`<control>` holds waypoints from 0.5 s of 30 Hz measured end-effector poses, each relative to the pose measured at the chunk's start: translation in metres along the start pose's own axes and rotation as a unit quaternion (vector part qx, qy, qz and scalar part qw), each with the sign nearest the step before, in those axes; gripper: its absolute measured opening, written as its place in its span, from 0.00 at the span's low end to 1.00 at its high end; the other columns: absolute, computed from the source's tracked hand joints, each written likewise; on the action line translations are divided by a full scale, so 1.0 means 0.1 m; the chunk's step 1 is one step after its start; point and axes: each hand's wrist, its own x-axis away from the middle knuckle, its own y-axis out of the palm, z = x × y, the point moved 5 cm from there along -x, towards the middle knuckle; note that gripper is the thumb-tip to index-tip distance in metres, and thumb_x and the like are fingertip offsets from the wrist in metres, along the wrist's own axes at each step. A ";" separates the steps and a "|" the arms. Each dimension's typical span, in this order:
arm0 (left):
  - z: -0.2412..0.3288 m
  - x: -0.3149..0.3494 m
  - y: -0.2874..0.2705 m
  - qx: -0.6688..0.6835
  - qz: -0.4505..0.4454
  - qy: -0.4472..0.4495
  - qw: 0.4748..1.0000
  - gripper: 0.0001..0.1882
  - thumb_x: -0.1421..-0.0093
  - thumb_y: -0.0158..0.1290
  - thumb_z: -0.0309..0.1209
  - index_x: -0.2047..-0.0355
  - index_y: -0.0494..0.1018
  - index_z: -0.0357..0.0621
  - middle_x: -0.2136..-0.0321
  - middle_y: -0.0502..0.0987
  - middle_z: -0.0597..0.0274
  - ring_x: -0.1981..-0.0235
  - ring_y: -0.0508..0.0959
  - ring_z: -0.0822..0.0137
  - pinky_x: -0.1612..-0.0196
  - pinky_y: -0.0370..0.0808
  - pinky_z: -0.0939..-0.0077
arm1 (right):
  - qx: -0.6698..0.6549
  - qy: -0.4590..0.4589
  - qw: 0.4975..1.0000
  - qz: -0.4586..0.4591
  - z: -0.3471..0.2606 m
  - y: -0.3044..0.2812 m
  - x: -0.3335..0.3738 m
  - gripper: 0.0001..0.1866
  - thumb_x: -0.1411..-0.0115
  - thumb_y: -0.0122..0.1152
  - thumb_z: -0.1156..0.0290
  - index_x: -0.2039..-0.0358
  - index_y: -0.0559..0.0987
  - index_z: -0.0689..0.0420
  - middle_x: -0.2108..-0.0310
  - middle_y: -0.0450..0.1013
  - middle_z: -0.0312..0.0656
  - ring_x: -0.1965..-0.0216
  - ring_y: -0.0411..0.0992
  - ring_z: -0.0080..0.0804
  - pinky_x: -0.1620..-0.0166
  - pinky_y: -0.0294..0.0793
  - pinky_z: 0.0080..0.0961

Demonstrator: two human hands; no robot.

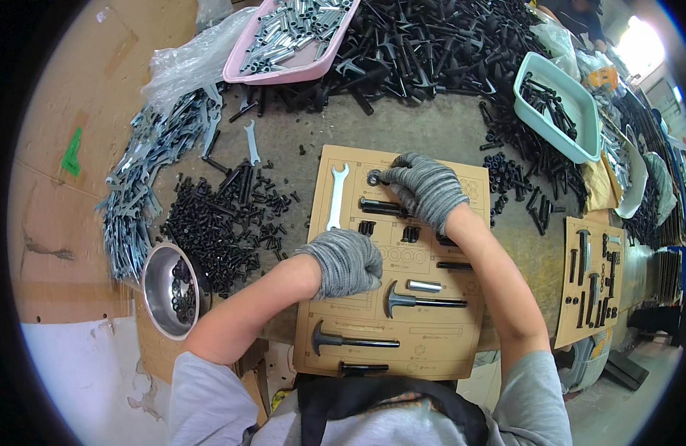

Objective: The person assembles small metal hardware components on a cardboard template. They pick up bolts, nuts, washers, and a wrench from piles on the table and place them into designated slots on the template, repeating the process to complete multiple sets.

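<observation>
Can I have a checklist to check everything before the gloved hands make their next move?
1. Gloves on: ok. The left hand and right hand both wear grey ones.
2. Right hand at the black ring: ok. Its fingertips are there, but whether they grip it is hard to see.
3. Left hand empty: cannot tell. Its fingers are curled, hiding the palm.
4. Silver wrench on the brown board: ok, lying near the upper left.
5. Every printed outline covered: not ok. A row of printed circles is bare.
</observation>
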 end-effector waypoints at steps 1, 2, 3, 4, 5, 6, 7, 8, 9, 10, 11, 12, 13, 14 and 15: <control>0.01 0.03 -0.04 -0.011 0.018 -0.004 1.000 0.17 0.45 0.54 0.42 0.60 0.78 0.46 0.67 0.81 0.54 0.63 0.80 0.56 0.55 0.74 0.68 | 0.029 -0.009 1.000 -0.005 0.00 0.00 0.00 0.13 0.47 0.58 0.77 0.60 0.81 0.51 0.59 0.74 0.42 0.62 0.74 0.40 0.58 0.75 0.29; 0.01 0.05 -0.06 -0.022 0.036 -0.009 0.999 0.17 0.45 0.54 0.42 0.59 0.78 0.46 0.67 0.81 0.55 0.62 0.80 0.57 0.54 0.74 0.68 | 0.057 -0.018 0.998 -0.010 0.00 0.01 0.01 0.13 0.47 0.58 0.77 0.60 0.81 0.51 0.59 0.74 0.43 0.63 0.74 0.40 0.59 0.75 0.28; -0.11 0.02 -0.11 -0.016 0.090 -0.014 0.996 0.19 0.46 0.54 0.43 0.58 0.77 0.47 0.66 0.81 0.55 0.62 0.80 0.57 0.53 0.74 0.68 | 0.043 -0.004 0.999 -0.010 0.02 0.01 0.02 0.13 0.47 0.58 0.77 0.60 0.81 0.51 0.60 0.74 0.43 0.63 0.74 0.40 0.59 0.75 0.28; -0.21 0.03 -0.24 0.060 0.152 -0.056 0.985 0.18 0.45 0.54 0.42 0.58 0.78 0.47 0.66 0.80 0.55 0.62 0.80 0.58 0.52 0.74 0.69 | 0.029 0.013 0.999 -0.008 0.05 0.00 0.04 0.13 0.47 0.58 0.77 0.60 0.81 0.51 0.60 0.74 0.43 0.63 0.74 0.40 0.58 0.75 0.28; -0.28 -0.05 -0.36 0.020 0.210 -0.071 0.975 0.16 0.44 0.54 0.41 0.58 0.78 0.48 0.61 0.79 0.55 0.58 0.78 0.59 0.50 0.72 0.69 | 0.016 0.031 0.999 -0.007 0.09 -0.01 0.05 0.13 0.47 0.58 0.78 0.60 0.81 0.51 0.60 0.74 0.43 0.62 0.74 0.40 0.58 0.75 0.28; -0.35 -0.07 -0.47 -0.023 0.271 -0.092 0.958 0.15 0.43 0.53 0.40 0.58 0.78 0.50 0.57 0.78 0.54 0.54 0.76 0.60 0.48 0.71 0.70 | 0.000 0.042 0.999 -0.027 0.06 -0.02 0.01 0.14 0.47 0.58 0.77 0.60 0.81 0.51 0.58 0.74 0.43 0.61 0.74 0.40 0.56 0.74 0.29; -0.40 -0.14 -0.49 -0.061 0.304 -0.067 0.948 0.15 0.43 0.53 0.40 0.58 0.78 0.51 0.54 0.75 0.53 0.50 0.73 0.58 0.46 0.69 0.68 | -0.012 0.057 0.997 -0.049 0.07 -0.01 -0.03 0.15 0.48 0.58 0.76 0.59 0.80 0.50 0.57 0.73 0.42 0.59 0.73 0.41 0.54 0.74 0.30; -0.46 -0.21 -0.49 -0.100 0.336 -0.042 0.936 0.15 0.43 0.52 0.40 0.58 0.78 0.51 0.50 0.73 0.52 0.47 0.71 0.57 0.43 0.66 0.67 | -0.024 0.073 0.995 -0.070 0.08 0.00 -0.07 0.16 0.48 0.57 0.75 0.58 0.80 0.49 0.56 0.73 0.42 0.57 0.73 0.41 0.52 0.74 0.31; -0.46 -0.25 -0.49 -0.136 0.365 -0.016 0.921 0.14 0.42 0.52 0.39 0.58 0.79 0.52 0.47 0.70 0.51 0.44 0.68 0.56 0.41 0.64 0.66 | 0.001 0.046 0.997 -0.060 0.05 0.01 -0.08 0.16 0.48 0.58 0.75 0.58 0.80 0.48 0.56 0.73 0.42 0.56 0.73 0.41 0.51 0.73 0.32; -0.48 -0.29 -0.46 -0.148 0.356 -0.013 0.923 0.14 0.42 0.51 0.40 0.58 0.79 0.52 0.45 0.68 0.50 0.42 0.65 0.54 0.39 0.61 0.64 | 0.026 0.020 0.998 -0.050 0.03 0.01 -0.09 0.16 0.48 0.59 0.74 0.58 0.80 0.48 0.56 0.73 0.41 0.55 0.72 0.40 0.51 0.73 0.32; -0.50 -0.33 -0.44 -0.159 0.348 -0.009 0.924 0.14 0.42 0.51 0.40 0.58 0.79 0.53 0.43 0.65 0.50 0.41 0.62 0.52 0.38 0.58 0.63 | 0.051 -0.007 0.998 -0.039 0.01 0.03 -0.09 0.16 0.49 0.59 0.74 0.58 0.80 0.48 0.56 0.73 0.41 0.54 0.72 0.40 0.50 0.72 0.32; -0.50 -0.37 -0.42 -0.170 0.339 -0.003 0.925 0.14 0.42 0.51 0.40 0.58 0.79 0.53 0.41 0.63 0.49 0.39 0.60 0.50 0.36 0.55 0.61 | 0.077 -0.032 0.996 -0.029 0.01 0.04 -0.09 0.16 0.49 0.60 0.74 0.58 0.80 0.47 0.56 0.73 0.41 0.53 0.71 0.40 0.50 0.71 0.32; -0.51 -0.38 -0.41 -0.174 0.350 0.012 0.920 0.15 0.41 0.50 0.41 0.58 0.79 0.53 0.42 0.64 0.48 0.39 0.60 0.47 0.35 0.51 0.58 | 0.085 -0.021 0.996 -0.016 0.05 0.06 -0.09 0.14 0.48 0.60 0.71 0.59 0.81 0.47 0.57 0.73 0.40 0.53 0.70 0.39 0.49 0.71 0.33; -0.52 -0.40 -0.41 -0.175 0.345 0.012 0.922 0.14 0.42 0.51 0.41 0.58 0.79 0.53 0.42 0.64 0.48 0.39 0.60 0.48 0.35 0.51 0.59 | 0.069 -0.003 0.997 -0.021 0.10 0.05 -0.07 0.13 0.47 0.59 0.70 0.59 0.81 0.46 0.57 0.73 0.40 0.53 0.71 0.39 0.49 0.71 0.33; -0.54 -0.39 -0.42 -0.175 0.340 0.007 0.924 0.14 0.42 0.51 0.40 0.58 0.79 0.53 0.42 0.64 0.48 0.39 0.60 0.48 0.35 0.52 0.59 | 0.050 0.012 0.998 -0.027 0.10 0.02 -0.06 0.13 0.46 0.59 0.69 0.59 0.81 0.46 0.57 0.73 0.40 0.53 0.71 0.39 0.49 0.71 0.32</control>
